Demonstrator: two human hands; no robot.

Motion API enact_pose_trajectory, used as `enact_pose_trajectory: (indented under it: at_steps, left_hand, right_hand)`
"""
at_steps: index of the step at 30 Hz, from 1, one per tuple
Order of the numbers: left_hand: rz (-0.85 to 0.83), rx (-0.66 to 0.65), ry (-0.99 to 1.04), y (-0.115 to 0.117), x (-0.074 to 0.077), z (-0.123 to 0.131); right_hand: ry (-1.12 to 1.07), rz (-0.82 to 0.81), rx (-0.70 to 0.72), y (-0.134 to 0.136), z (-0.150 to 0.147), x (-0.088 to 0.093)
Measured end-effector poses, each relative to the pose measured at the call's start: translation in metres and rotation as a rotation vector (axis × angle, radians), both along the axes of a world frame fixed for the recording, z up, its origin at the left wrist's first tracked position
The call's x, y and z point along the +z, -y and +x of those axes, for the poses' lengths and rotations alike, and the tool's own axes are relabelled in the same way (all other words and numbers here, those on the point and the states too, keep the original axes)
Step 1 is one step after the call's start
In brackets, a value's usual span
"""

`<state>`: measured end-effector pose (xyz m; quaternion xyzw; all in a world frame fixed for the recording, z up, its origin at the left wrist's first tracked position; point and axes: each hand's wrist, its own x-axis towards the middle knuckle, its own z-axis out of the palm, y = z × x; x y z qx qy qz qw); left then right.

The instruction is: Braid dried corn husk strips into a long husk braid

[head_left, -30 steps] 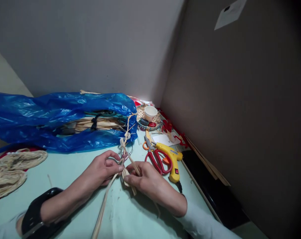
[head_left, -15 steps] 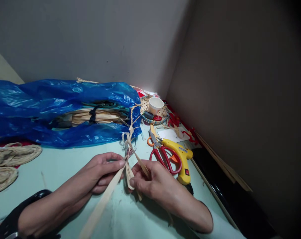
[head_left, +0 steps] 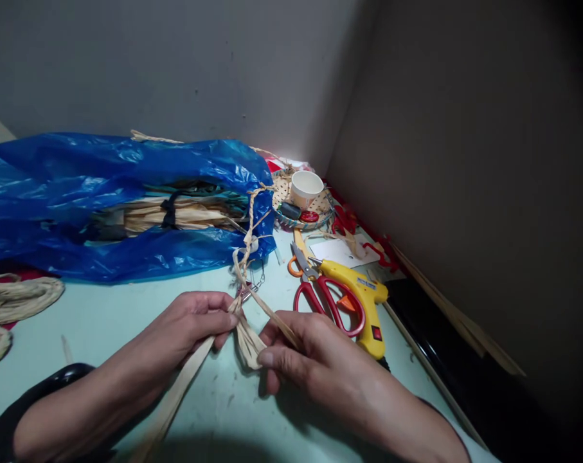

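Note:
Pale, flat strips of dried plant fibre run between my hands, joined to a braided cord (head_left: 249,225) of the same stuff that stretches away to the blue bag. My left hand (head_left: 199,325) pinches the strips where they gather, just below a small metal clip (head_left: 245,292) with a chain. One long strip (head_left: 182,386) trails from there toward me. My right hand (head_left: 301,360) is closed on a folded loop of strips (head_left: 247,341), with another strand passing under its fingers. Its fingertips on the far side are partly hidden.
A blue plastic bag (head_left: 79,167) holds a tied fibre bundle (head_left: 199,212). To the right lie red-handled scissors (head_left: 310,273) and a yellow glue gun (head_left: 368,289). Behind them stands a woven basket (head_left: 322,215) with a paper cup (head_left: 306,186). Woven fibre pieces (head_left: 26,299) sit at left.
The view has shifted slightly. My right hand has drawn the folded loop a little to the right and spread it wider. My left hand keeps its pinch at the gathering point.

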<state>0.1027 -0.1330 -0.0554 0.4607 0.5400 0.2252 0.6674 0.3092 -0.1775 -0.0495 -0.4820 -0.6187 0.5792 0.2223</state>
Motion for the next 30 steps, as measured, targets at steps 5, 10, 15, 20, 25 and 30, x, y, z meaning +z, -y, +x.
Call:
enact_pose_trajectory:
  at_steps: [5,10,15,20,25,30]
  left_hand:
    - [0.122,-0.022,-0.014,0.003,0.003,0.003]
    - [-0.058,-0.002,0.100,0.007,0.002,0.004]
    - [-0.146,0.080,0.208,0.008,0.001,0.004]
    - [-0.140,0.133,0.262,0.008,-0.001,0.003]
    - [-0.137,0.110,0.184,0.008,-0.006,0.000]
    - [-0.107,0.088,0.178,0.006,-0.002,0.002]
  right_hand:
    - [0.050,0.043,-0.002,0.000,0.005,0.010]
    - [0.093,0.023,0.004,-0.003,0.009,0.018]
    - [0.133,0.008,-0.004,-0.004,0.011,0.016]
    - [0.124,0.018,-0.011,-0.004,0.011,0.015]
    - [0.152,0.070,-0.023,-0.005,0.014,0.015]
    - [0.347,0.182,-0.077,-0.001,0.015,0.012]
